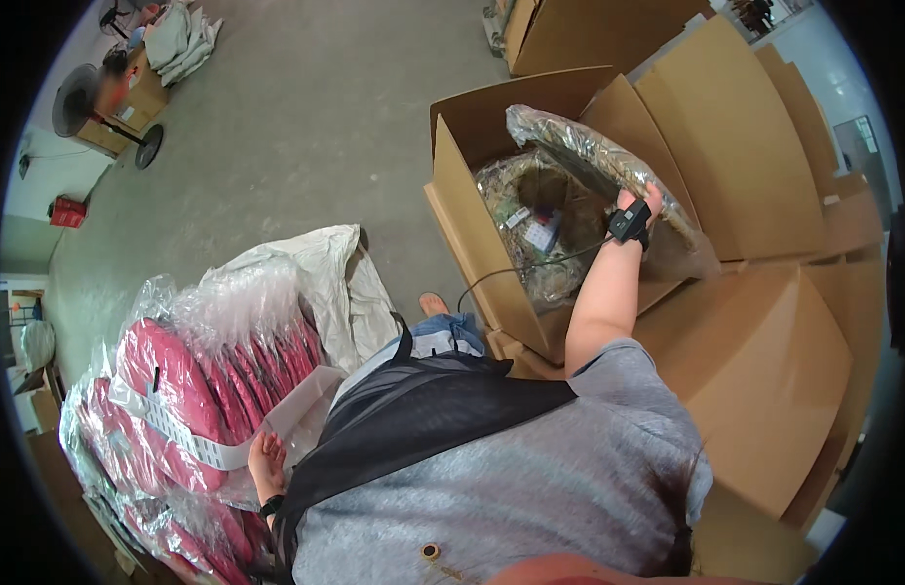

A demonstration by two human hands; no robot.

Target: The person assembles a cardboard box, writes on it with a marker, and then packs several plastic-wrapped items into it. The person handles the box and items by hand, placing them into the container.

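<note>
My right hand (642, 202) grips the near edge of a plastic-wrapped wreath (594, 146), round and brownish, which stands tilted on its side at the opening of a cardboard box (449, 210). Inside that box lies another wreath (501, 185) in clear plastic, with white and blue labels on it. Over on the left, my left hand (267, 456) hangs low with its fingers loosely curled and apart, beside a white perforated strip (204, 450). The strip runs around a stack of pink plastic-wrapped pieces (170, 380). I cannot tell whether the fingers touch the strip.
Large cardboard flaps and cartons (754, 341) crowd the right side. A white sack (350, 283) lies by the pink stack. A standing fan (82, 102) and more boxes (140, 97) are at the far left. Another carton (589, 34) stands at the back. A cable (511, 270) trails from my right wrist.
</note>
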